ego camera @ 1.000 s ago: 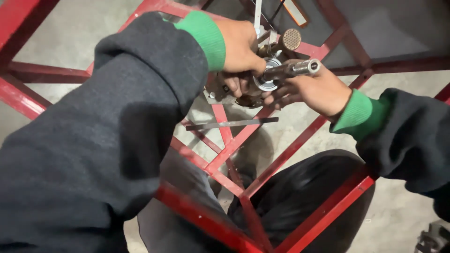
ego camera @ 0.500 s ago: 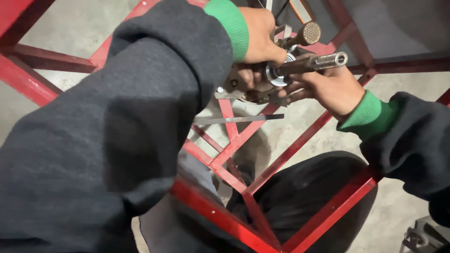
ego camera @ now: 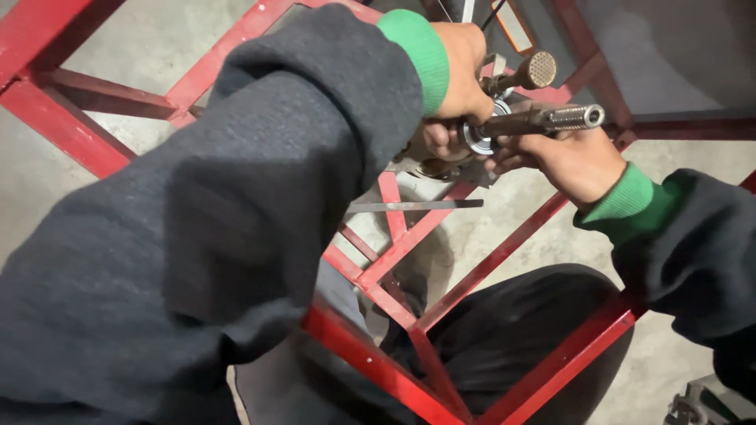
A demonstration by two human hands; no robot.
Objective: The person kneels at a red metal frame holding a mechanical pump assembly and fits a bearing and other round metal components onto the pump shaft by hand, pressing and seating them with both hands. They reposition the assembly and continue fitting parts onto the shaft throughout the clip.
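My left hand (ego camera: 461, 75), in a dark sleeve with a green cuff, is closed around a metal assembly at the top of the view, next to a steel ring (ego camera: 478, 135) on it. My right hand (ego camera: 571, 161) grips the same assembly from below, just under a threaded steel shaft (ego camera: 555, 120) that sticks out to the right. A second rod with a round knurled end (ego camera: 529, 72) rises just above the shaft. Most of the assembly is hidden behind my left hand and forearm.
A red-painted steel frame (ego camera: 504, 248) of welded bars runs under and around both hands. A thin flat metal strip (ego camera: 413, 205) lies across the bars below the hands. Grey concrete floor (ego camera: 134, 47) shows beneath. My dark trouser legs (ego camera: 520, 338) are at the bottom.
The view has shifted, so the hands and the shaft sit further right and higher. Both hands keep the same hold on the assembly.
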